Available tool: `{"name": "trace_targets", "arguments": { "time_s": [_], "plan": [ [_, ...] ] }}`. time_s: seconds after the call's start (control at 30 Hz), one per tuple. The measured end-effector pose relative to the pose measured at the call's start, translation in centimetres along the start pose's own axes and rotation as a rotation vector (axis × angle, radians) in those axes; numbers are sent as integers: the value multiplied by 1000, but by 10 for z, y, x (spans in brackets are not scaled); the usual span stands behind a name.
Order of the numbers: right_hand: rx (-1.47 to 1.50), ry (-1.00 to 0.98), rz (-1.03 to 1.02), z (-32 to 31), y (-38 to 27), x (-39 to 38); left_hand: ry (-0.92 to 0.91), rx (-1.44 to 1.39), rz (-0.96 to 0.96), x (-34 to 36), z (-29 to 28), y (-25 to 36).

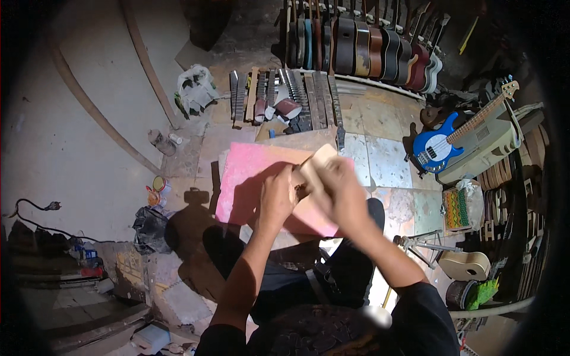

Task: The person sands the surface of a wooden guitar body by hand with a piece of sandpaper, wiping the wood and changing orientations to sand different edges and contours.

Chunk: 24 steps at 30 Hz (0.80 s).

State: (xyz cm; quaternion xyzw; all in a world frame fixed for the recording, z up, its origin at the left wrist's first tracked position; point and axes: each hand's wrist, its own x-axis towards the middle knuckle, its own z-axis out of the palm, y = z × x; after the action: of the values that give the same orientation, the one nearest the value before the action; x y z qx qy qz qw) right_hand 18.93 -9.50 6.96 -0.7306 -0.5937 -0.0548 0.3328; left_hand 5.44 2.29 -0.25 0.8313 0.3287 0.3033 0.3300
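My right hand [349, 199], smeared by motion, is wrapped round a pale beige block [319, 159] with a flat, oblong face. Close beside it, my left hand [276, 197] is closed, its fingers bent towards the block. Between the two hands sits a small brownish piece [300, 188], mostly hidden by the fingers, so its kind cannot be made out. Both hands are above a pink board [242, 172] in front of my knees, and their shadows fall across it.
Beyond the board lie several guitar necks [313, 101] and a sanding roll [288, 108]. Guitar bodies [344, 47] hang at the back. A blue bass guitar [438, 145] leans at the right, above a small guitar body [466, 265]. A black bag [151, 228] and cans [159, 184] stand left.
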Motion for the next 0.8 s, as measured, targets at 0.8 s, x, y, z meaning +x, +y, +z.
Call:
{"name": "trace_targets", "arguments": {
  "time_s": [0.8],
  "plan": [
    [-36, -37, -82, -2, -13, 27, -43, -43, -56, -11, 1, -12]
  ]
}}
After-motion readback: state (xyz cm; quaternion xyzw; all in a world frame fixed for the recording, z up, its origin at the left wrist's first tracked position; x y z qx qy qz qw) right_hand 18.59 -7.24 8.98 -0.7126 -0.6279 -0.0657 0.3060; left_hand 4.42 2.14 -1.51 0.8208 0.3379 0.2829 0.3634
